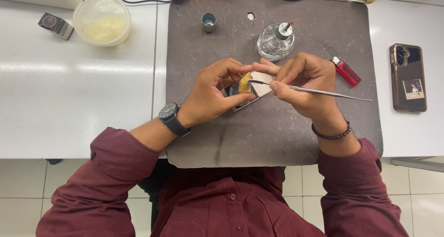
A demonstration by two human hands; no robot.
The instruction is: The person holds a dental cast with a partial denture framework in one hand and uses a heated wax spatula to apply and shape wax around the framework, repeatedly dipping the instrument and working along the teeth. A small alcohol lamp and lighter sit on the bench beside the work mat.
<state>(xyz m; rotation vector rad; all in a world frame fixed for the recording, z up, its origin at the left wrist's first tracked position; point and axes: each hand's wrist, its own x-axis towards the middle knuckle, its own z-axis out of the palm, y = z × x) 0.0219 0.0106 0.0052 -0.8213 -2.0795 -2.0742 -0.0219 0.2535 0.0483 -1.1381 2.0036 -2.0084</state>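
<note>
A small yellow lump [244,82], possibly wax though the view is too coarse to be sure, sits pinched between the thumb and fingertips of the left hand [215,91], held just above a small tile [249,98] on the grey mat [277,135]. The right hand [305,82] is closed on a thin metal carving tool [323,93] in a pen grip, its dark tip touching the lump. Behind the hands stands a glass spirit lamp [276,40], with a red lighter [346,71] just right of it and a small metal cup [209,21] to its left. A phone [407,77] lies well apart on the white table [69,103], and a lidded tub [101,20] sits far left
</note>
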